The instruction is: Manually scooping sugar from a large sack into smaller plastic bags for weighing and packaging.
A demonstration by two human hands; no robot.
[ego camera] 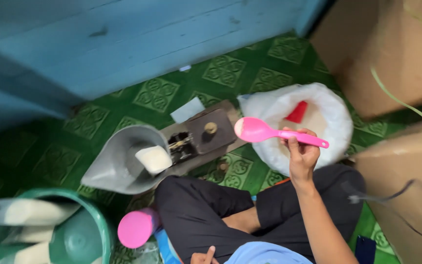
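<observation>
**Pink spoon held over the scale and the white bag**

The right hand [303, 155] was closed around the handle of a pink spoon [262, 131], and the bowl of the spoon pointed left, toward the small brown scale [210, 133]. The bowl looked nearly empty, with perhaps a little white powder inside; this I could not tell for sure. The left hand [202, 256] showed only at the bottom edge of the picture, low by the lap, and whether it was open or closed could not be seen.

Just behind the spoon, an open white bag [335, 124] stood on the green floor [159, 93] with a red scoop [297, 112] inside. At the left end of the scale lay a grey metal pan [116, 164] with a white lump [154, 159] in it. By the person's knee stood a pink cup [136, 227], and in the bottom left corner a green bucket [79, 234] held clear filled bags [23, 212].

By my judgement, the step was portioning powder between bag and pan. The next move would need a level spoon and a steady wrist, so nothing spills on the floor.
</observation>
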